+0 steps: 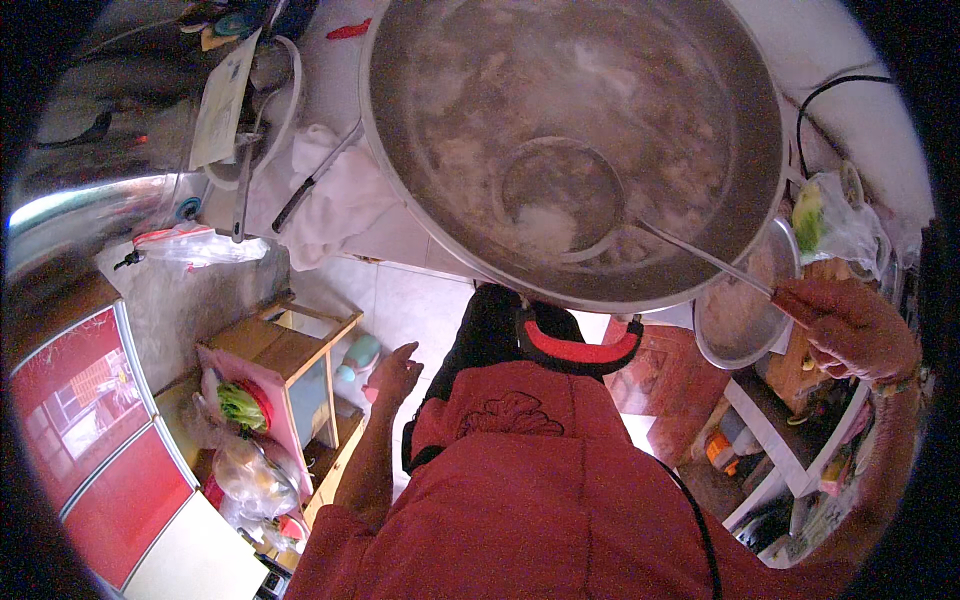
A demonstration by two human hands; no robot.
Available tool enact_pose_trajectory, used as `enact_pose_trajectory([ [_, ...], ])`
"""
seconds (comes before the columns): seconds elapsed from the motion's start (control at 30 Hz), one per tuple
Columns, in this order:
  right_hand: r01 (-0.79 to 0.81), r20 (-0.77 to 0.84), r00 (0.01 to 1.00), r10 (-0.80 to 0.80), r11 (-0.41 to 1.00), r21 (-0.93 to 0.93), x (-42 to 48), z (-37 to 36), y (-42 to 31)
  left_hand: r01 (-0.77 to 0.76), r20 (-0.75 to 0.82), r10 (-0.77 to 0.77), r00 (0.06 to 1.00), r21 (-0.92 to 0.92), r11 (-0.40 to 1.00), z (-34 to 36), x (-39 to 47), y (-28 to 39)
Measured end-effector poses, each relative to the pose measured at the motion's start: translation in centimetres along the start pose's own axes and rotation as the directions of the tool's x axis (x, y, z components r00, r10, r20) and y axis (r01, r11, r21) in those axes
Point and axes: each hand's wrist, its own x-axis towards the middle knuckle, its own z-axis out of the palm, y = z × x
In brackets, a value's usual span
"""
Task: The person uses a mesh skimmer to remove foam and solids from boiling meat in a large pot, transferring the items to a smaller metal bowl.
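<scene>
A very large metal pot (750,97) fills the top middle of the view, holding a brownish liquid (480,90) with pale steam or foam over it. My right hand (855,330) grips the thin handle of a round ladle or strainer (705,259), whose wide head rests in the liquid near the pot's front side. Through the murk I cannot tell whether that head is solid or mesh. My left hand (397,375) hangs low beside my body, fingers apart, with nothing in it. A red and black handle (581,347) juts from the pot's front towards my shirt.
Left of the pot lie a white cloth (330,202), a black-handled tool (294,204) and a cleaver-like knife (241,191). A round metal lid or pan (742,322) sits at the pot's right, near a plastic bag of greens (832,217). A wooden cabinet (285,337) stands lower left.
</scene>
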Motion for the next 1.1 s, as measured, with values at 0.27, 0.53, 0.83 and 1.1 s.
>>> enact_pose_trajectory([
  [0.27, 0.030, 0.062, 0.997, -0.035, 0.996, 0.083, 1.4, 0.9, -1.8, 0.068, 0.034, -0.065, 0.997, -0.123, 0.990, -1.9, 1.1, 0.3],
  [0.53, 0.234, 0.025, 0.971, -0.240, 0.916, -0.326, 3.4, 0.7, -3.2, -0.063, -0.053, 0.060, 0.997, -0.059, 0.996, -4.3, 2.3, -0.1],
  [0.83, 0.012, 0.065, 0.997, -0.028, 0.972, 0.235, 4.4, 1.8, -6.1, -0.070, -0.048, 0.067, 0.997, -0.052, 0.996, -7.0, 3.6, 0.0],
  [1.1, 0.109, 0.025, 0.989, -0.143, 0.843, 0.528, 2.6, 3.1, -2.4, -0.006, 0.003, 0.006, 1.000, -0.034, 0.999, -8.7, 4.2, -0.4],
])
